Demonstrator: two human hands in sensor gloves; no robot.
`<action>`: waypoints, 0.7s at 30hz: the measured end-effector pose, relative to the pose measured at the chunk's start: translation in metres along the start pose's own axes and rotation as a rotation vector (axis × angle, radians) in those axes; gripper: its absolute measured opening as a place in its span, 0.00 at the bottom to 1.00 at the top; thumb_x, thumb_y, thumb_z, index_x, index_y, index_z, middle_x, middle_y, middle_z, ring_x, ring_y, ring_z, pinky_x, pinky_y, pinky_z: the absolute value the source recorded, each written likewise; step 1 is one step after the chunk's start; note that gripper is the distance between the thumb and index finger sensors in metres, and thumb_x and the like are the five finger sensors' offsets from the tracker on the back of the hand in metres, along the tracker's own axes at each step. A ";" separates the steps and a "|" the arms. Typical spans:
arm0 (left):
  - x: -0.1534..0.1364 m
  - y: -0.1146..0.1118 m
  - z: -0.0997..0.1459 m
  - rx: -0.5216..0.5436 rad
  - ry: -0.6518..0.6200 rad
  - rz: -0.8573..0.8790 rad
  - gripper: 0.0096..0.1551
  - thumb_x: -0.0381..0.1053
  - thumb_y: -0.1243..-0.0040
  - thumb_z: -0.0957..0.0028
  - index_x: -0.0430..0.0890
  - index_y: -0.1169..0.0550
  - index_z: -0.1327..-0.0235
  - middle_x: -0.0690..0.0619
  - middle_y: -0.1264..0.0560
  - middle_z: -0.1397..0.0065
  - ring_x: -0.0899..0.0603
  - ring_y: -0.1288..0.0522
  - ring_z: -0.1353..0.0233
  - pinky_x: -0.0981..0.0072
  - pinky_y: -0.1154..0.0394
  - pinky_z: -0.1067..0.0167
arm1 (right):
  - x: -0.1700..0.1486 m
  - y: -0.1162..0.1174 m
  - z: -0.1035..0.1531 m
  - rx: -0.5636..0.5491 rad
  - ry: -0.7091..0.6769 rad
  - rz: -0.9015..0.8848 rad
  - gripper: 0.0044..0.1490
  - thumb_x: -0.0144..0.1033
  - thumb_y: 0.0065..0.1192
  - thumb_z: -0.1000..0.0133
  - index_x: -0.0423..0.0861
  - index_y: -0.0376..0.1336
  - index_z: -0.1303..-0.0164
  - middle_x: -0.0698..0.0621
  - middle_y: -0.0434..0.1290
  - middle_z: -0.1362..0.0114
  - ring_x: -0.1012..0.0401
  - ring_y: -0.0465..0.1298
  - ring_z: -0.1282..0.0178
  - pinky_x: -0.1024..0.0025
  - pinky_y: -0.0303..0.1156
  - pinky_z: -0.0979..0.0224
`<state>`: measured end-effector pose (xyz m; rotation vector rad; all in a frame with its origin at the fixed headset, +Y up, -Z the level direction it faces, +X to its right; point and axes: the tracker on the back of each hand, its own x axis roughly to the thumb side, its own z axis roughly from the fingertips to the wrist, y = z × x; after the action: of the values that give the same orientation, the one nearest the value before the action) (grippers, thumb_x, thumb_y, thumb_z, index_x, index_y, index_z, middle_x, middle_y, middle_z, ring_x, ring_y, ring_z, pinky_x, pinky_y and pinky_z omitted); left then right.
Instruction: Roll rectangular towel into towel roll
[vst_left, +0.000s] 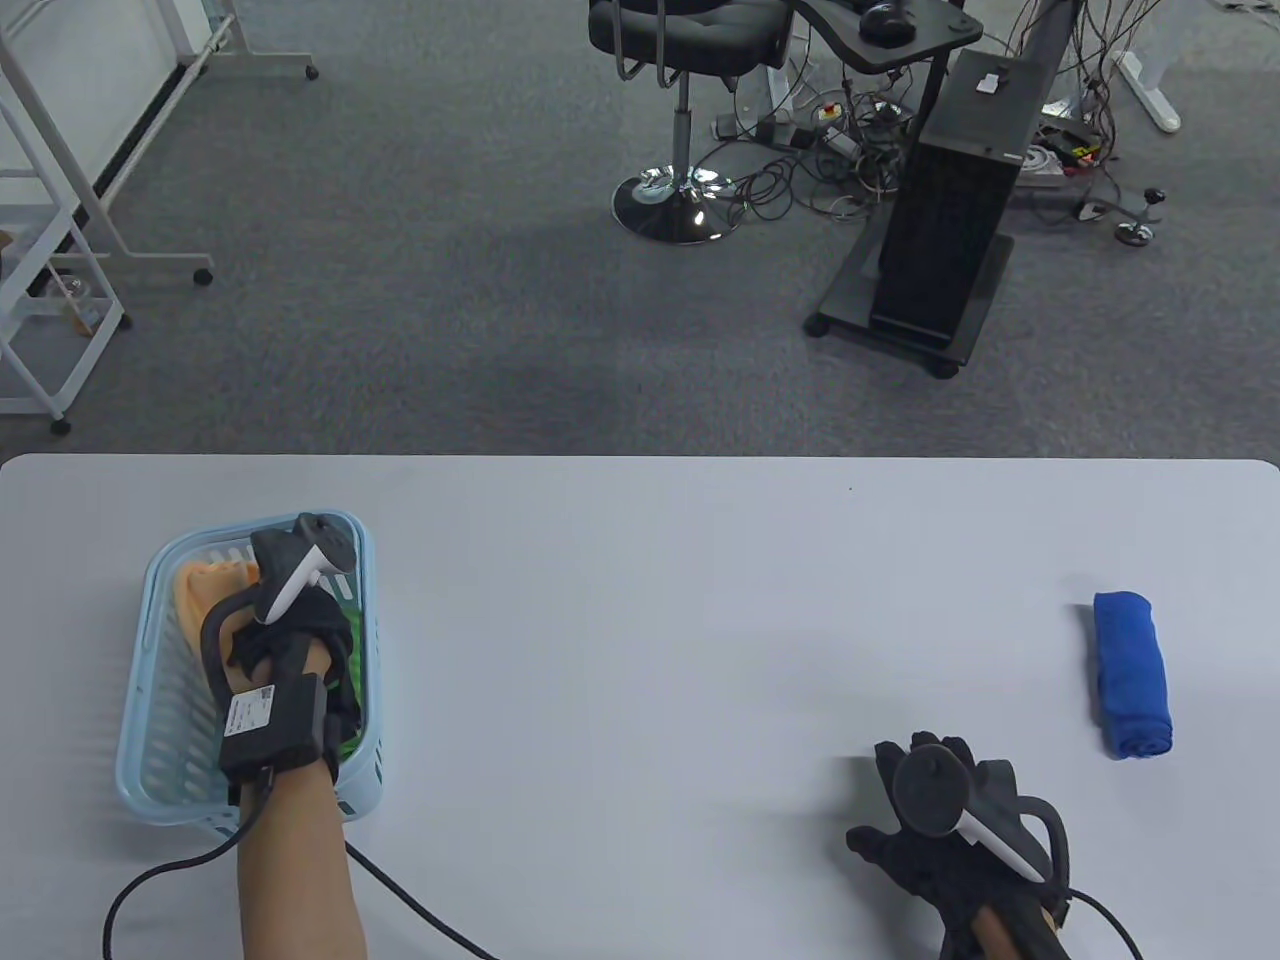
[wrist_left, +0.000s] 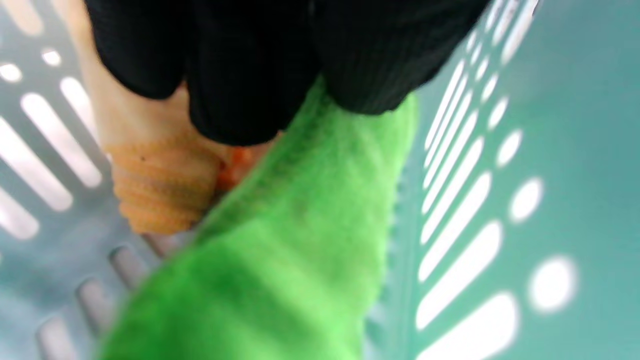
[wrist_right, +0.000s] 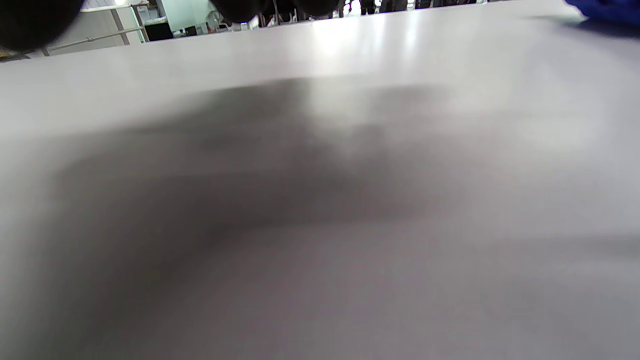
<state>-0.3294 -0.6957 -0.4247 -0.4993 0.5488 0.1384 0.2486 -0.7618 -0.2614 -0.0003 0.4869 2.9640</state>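
We had our left hand (vst_left: 285, 640) down inside the light blue basket (vst_left: 160, 790), fingers (wrist_left: 250, 95) grasping the green towel (wrist_left: 280, 260) beside an orange towel (wrist_left: 160, 190). Our right hand (vst_left: 950, 810) lay flat on the table (vst_left: 640, 600), fingers spread. A rolled blue towel (vst_left: 1130, 672) sat near it.

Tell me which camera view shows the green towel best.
The left wrist view: the green towel fills its middle, right under the left hand's fingers. The table view shows only slivers of it in the basket beside that hand. The right wrist view shows none of it.
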 end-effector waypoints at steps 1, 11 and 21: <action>-0.001 0.005 0.003 0.020 -0.018 0.025 0.41 0.48 0.32 0.57 0.47 0.31 0.26 0.49 0.16 0.46 0.42 0.17 0.47 0.39 0.26 0.40 | 0.000 0.000 0.000 0.000 -0.001 -0.002 0.62 0.67 0.56 0.64 0.51 0.43 0.22 0.42 0.39 0.19 0.44 0.40 0.18 0.33 0.42 0.23; 0.000 0.081 0.075 0.187 -0.179 0.349 0.24 0.46 0.42 0.53 0.51 0.18 0.41 0.47 0.22 0.46 0.37 0.15 0.43 0.35 0.23 0.44 | 0.000 0.000 -0.001 -0.004 -0.009 -0.014 0.62 0.67 0.56 0.64 0.51 0.42 0.22 0.42 0.39 0.19 0.44 0.40 0.18 0.33 0.41 0.23; 0.018 0.124 0.144 0.331 -0.300 0.498 0.26 0.50 0.43 0.51 0.50 0.22 0.38 0.41 0.28 0.31 0.36 0.17 0.42 0.35 0.27 0.42 | 0.000 -0.002 0.001 -0.012 -0.024 -0.033 0.62 0.66 0.55 0.64 0.51 0.42 0.22 0.42 0.39 0.19 0.44 0.40 0.18 0.33 0.42 0.23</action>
<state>-0.2794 -0.5170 -0.3797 -0.0079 0.3808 0.5779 0.2485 -0.7594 -0.2606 0.0259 0.4622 2.9308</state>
